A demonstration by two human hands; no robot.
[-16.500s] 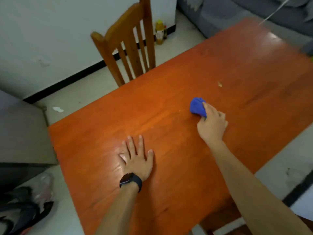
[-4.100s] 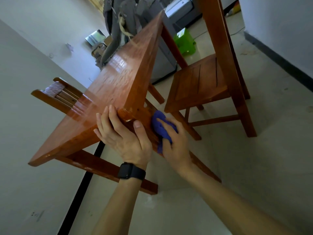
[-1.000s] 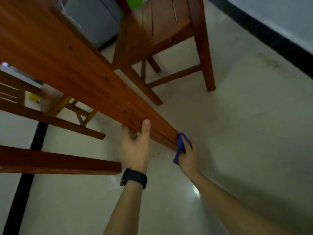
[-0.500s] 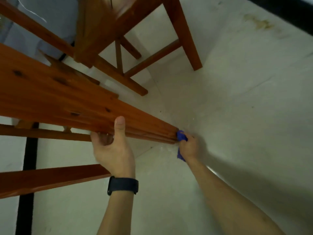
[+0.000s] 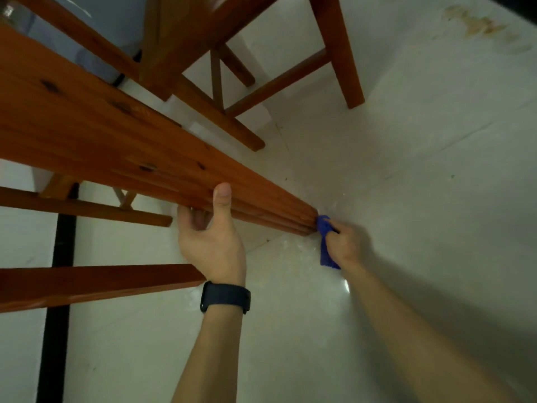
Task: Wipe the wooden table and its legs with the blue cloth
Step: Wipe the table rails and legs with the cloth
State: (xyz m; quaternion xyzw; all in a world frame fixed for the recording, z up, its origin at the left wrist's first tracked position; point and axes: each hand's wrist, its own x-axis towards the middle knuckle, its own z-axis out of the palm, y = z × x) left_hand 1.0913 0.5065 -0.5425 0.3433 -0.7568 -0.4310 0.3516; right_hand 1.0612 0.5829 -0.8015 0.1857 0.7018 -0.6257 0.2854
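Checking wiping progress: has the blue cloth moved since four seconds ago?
Yes. The blue cloth has gone down the table leg, from its top end to its foot.

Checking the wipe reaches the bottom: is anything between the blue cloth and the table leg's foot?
Nothing visible. The blue cloth in the right hand touches the table leg at its foot; the left hand grips it higher up.

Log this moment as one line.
step: wiping table leg | left hand: grips leg | right hand: holds blue cloth at leg's foot
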